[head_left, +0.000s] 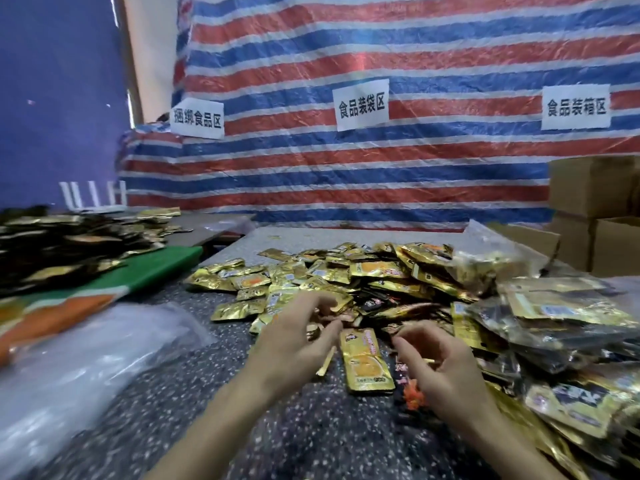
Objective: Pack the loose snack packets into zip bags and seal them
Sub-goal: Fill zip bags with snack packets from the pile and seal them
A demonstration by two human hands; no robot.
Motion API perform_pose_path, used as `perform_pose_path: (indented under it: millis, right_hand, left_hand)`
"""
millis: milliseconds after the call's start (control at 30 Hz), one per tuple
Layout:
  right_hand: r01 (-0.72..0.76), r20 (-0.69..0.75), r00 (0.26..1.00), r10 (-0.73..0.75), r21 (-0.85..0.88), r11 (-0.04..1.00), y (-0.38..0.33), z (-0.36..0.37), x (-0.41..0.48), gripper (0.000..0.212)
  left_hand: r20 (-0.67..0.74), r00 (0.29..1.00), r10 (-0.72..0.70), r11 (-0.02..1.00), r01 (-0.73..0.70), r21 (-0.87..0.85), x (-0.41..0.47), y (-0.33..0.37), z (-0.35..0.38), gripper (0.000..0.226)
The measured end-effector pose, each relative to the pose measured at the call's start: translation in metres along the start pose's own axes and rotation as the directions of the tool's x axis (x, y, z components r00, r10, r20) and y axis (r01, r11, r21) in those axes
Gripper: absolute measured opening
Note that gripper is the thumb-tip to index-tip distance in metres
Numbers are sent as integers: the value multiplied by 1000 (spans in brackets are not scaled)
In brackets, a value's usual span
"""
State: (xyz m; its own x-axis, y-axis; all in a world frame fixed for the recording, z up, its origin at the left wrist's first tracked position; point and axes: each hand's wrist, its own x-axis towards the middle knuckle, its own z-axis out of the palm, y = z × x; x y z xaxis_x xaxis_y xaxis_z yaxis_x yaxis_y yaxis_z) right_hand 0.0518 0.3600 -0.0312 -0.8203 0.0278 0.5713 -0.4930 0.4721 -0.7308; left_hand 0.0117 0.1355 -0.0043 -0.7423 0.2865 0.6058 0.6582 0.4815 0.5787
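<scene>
Head view: the snack packets (346, 271) lie heaped on the speckled bench (329, 438). At the heap's near edge the left hand (298, 341) pinches a few. The right hand (446, 365) curls beside it, and I cannot tell whether it grips anything. The packets look light, slick and crinkly, so they are best pinched by their flat edges. Clear zip bags (104, 358) lie left of the heap.

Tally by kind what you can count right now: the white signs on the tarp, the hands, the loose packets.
White signs on the striped tarp: 3
Hands: 2 (left hand, right hand)
Loose snack packets: heaped and overlapping, too many to count
Total counted: 5
</scene>
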Motion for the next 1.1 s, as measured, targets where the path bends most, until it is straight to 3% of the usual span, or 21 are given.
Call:
perform_pose_path:
  millis: [100, 167, 233, 300, 400, 467, 533, 633, 700, 833, 900, 1000, 1100]
  right_hand:
    - [17, 23, 1000, -17, -13, 1000, 1, 2, -2, 10]
    - [38, 17, 999, -37, -15, 999, 2, 3, -2, 10]
    - [34, 15, 999, -34, 6, 999, 3, 3, -2, 19]
    - [5, 29, 1000, -7, 42, 999, 3, 3, -2, 21]
    - [-8, 27, 1000, 6, 46, 999, 4, 2, -1, 20]
    - [2, 23, 1000, -3, 17, 1000, 3, 1, -1, 17]
    - [13, 37, 999, -13, -19, 1000, 3, 2, -1, 16]
    - [6, 56, 998, -4, -33, 999, 4, 2, -1, 14]
    - [4, 47, 999, -3, -30, 1000, 4, 1, -1, 14]
    - [-7, 27, 1000, 8, -16, 1000, 1, 1, -1, 13]
    - [-29, 25, 999, 28, 17, 999, 0, 0, -1, 14]
    - [-99, 44, 995, 92, 199, 975, -5, -4, 0, 13]
    - [-214, 103, 977, 188, 432, 876, -8, -8, 2, 28]
  left_hand:
    - [-89, 995, -46, 970, 66, 232, -5, -22, -31, 19]
    - [-146, 980, -137, 891, 186, 414, -8, -41, -57, 22]
    - [-219, 939, -266, 744, 345, 572, -11, -62, -84, 29]
    - [-272, 883, -382, 533, 451, 716, -17, -84, -107, 35]
    - [-275, 778, -565, 233, 470, 851, -30, -111, -129, 39]
    - [-294, 703, -647, 151, 496, 855, -40, -122, -136, 30]
    - [-350, 714, -607, 163, 542, 824, -48, -131, -141, 7]
    - [-432, 736, -522, 250, 616, 748, -51, -134, -147, 21]
    - [-421, 725, -545, 312, 642, 700, -45, -133, -153, 27]
    - [-427, 715, -554, 392, 676, 624, -25, -118, -154, 8]
    - [-424, 756, -498, 415, 637, 649, -16, -102, -145, 2]
    - [-392, 838, -380, 498, 543, 676, -5, -67, -121, 12]
    - [-296, 940, -170, 765, 315, 562, -1, -25, -89, 13]
